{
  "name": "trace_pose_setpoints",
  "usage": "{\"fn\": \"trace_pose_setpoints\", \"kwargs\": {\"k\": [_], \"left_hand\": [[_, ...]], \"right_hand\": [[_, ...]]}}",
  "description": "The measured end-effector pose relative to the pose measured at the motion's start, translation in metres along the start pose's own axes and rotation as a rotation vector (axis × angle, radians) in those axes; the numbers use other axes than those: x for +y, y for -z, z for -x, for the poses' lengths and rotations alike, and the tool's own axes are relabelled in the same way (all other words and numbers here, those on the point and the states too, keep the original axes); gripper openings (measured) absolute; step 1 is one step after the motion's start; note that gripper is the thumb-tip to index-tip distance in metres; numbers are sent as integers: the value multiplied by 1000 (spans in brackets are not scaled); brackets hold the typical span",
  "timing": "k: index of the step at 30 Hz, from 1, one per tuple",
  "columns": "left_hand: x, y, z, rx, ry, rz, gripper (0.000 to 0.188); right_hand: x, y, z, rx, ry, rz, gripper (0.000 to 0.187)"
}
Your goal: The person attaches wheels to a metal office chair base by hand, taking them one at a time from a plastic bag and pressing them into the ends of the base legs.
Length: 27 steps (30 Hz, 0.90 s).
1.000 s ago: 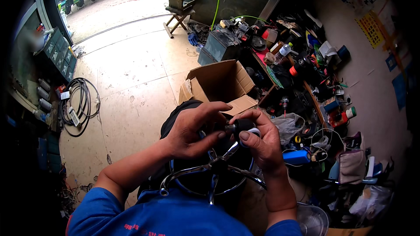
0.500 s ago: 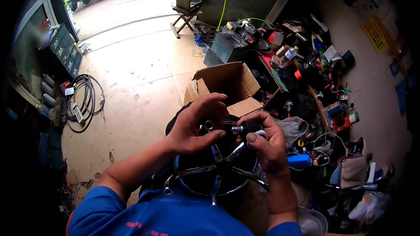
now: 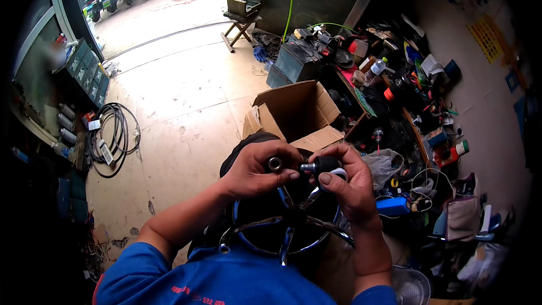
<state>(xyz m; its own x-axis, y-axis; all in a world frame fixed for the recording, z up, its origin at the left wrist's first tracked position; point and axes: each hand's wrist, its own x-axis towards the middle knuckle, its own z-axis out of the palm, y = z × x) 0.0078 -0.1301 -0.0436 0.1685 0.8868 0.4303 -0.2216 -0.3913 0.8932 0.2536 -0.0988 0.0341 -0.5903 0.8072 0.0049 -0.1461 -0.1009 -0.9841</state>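
Observation:
A chrome star-shaped chair base (image 3: pixel 287 244) with several curved legs rests over my lap, its dark hub in the middle. One leg's round open end (image 3: pixel 274 164) shows inside my left hand (image 3: pixel 254 166), whose fingers and thumb are closed around it. My right hand (image 3: pixel 351 183) grips a caster (image 3: pixel 326 164) with a dark body and a white part; its metal stem (image 3: pixel 307 167) points left toward my left fingertips. Between the stem and the leg's open end there is a small gap. Another open leg end (image 3: pixel 224 248) is at the lower left.
Beyond my hands stands an open cardboard box (image 3: pixel 299 107). Tools, bottles and bags crowd the bench (image 3: pixel 389 96) on the right. A coiled black cable (image 3: pixel 116 141) lies on the floor at left, and a small folding stool (image 3: pixel 243 20) stands near the doorway.
My left fingers, raised and apart before, have come down and closed around the leg end. My right hand keeps the caster in nearly the same place. The view has shifted slightly.

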Motion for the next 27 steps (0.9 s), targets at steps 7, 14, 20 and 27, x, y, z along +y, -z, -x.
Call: {"fn": "trace_pose_setpoints", "kwargs": {"k": [7, 14, 20, 27], "left_hand": [[-1, -2, -3, -5, 17, 18, 22], [-5, -3, -2, 13, -21, -42, 22], [-2, 2, 0, 12, -23, -58, 20], [-6, -1, -2, 13, -54, -40, 15]], "right_hand": [[1, 0, -1, -11, 20, 82, 45], [4, -1, -1, -17, 16, 111, 47], [4, -3, -4, -32, -32, 133, 47], [8, -1, -3, -40, -80, 49, 43]]}}
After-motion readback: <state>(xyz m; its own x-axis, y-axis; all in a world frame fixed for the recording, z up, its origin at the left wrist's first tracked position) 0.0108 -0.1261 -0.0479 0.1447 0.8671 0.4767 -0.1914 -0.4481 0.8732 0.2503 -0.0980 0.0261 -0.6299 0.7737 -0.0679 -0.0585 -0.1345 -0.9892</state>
